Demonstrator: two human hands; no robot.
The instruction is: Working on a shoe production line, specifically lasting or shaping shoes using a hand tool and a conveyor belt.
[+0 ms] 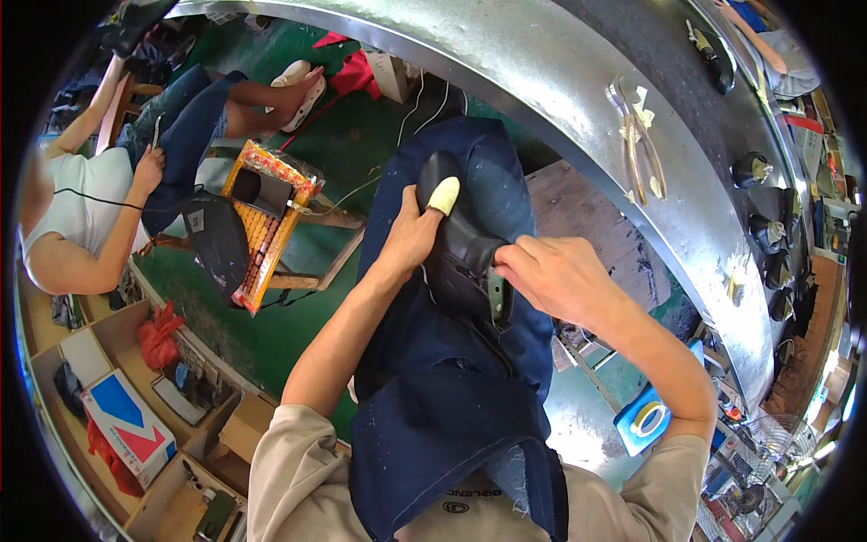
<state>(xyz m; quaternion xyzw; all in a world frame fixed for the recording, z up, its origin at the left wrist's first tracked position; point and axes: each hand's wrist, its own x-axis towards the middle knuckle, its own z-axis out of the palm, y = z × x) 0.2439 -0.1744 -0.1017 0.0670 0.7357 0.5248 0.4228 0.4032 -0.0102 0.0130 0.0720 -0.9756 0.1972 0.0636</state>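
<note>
A black leather shoe [449, 282] lies across my lap on a dark blue apron [424, 429], its rounded toe pointing away from me. A green shoe last [497, 296] shows in its opening. My left hand [415, 237] is closed round the front part, with the thumb, in a pale yellow finger cover [443, 195], pressed on top. At the right side of the opening, my right hand [547, 278] pinches the shoe's edge beside the last. Its fingertips are partly hidden, so anything small between them does not show.
Pincers [639, 149] lie on the curved metal bench [542, 68], with several black shoes [768, 233] along its right side. To the left, a co-worker [95, 203] sits near a beaded stool [262, 226]. Wooden compartments [117, 330] hold boxes and bags at lower left.
</note>
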